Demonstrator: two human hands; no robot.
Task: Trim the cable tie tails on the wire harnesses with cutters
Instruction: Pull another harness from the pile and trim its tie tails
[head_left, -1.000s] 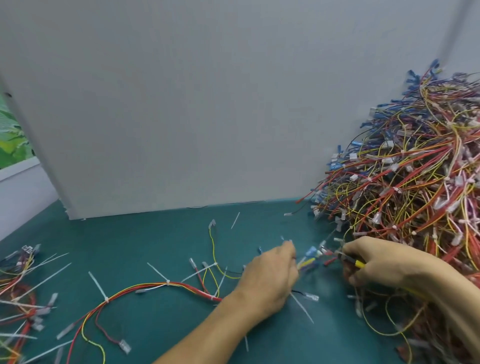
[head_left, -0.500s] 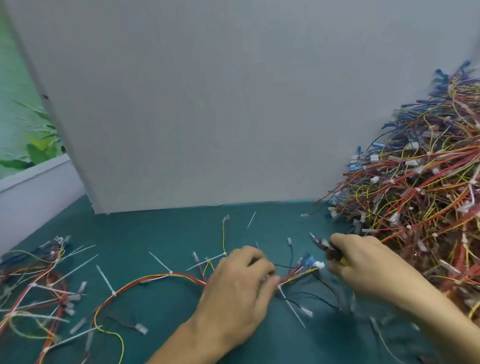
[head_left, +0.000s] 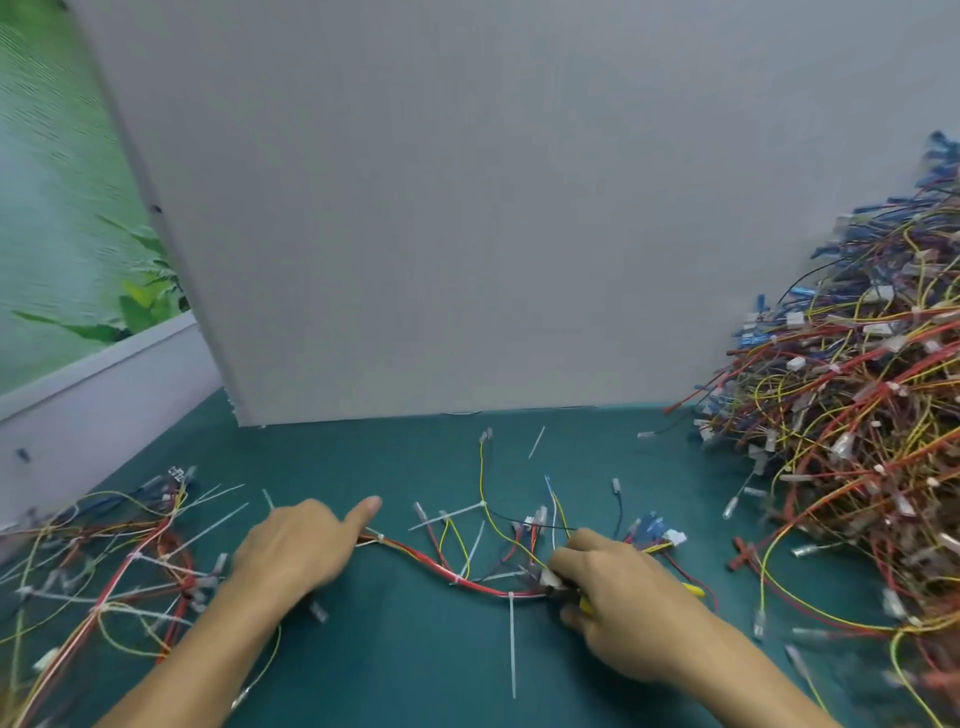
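A red, white and yellow wire harness (head_left: 447, 569) lies stretched across the green mat between my hands. White cable tie tails stick out from it; the longest tail (head_left: 513, 644) points toward me. My left hand (head_left: 298, 553) covers the harness's left end, knuckles up with the thumb stuck out, and appears to grip it. My right hand (head_left: 623, 603) grips yellow-handled cutters (head_left: 586, 605). Their blurred jaws sit at the harness's right end, beside the tie with the long tail.
A tall heap of harnesses (head_left: 857, 441) fills the right side. A flatter bunch with long tie tails (head_left: 114, 566) lies at the left. A grey partition board (head_left: 467, 208) stands behind. Loose cut tails and connectors litter the green mat (head_left: 395, 665).
My left hand slid left along the harness and drew it out straight. My right hand came down with the cutters to the harness's right end. The view turned left.
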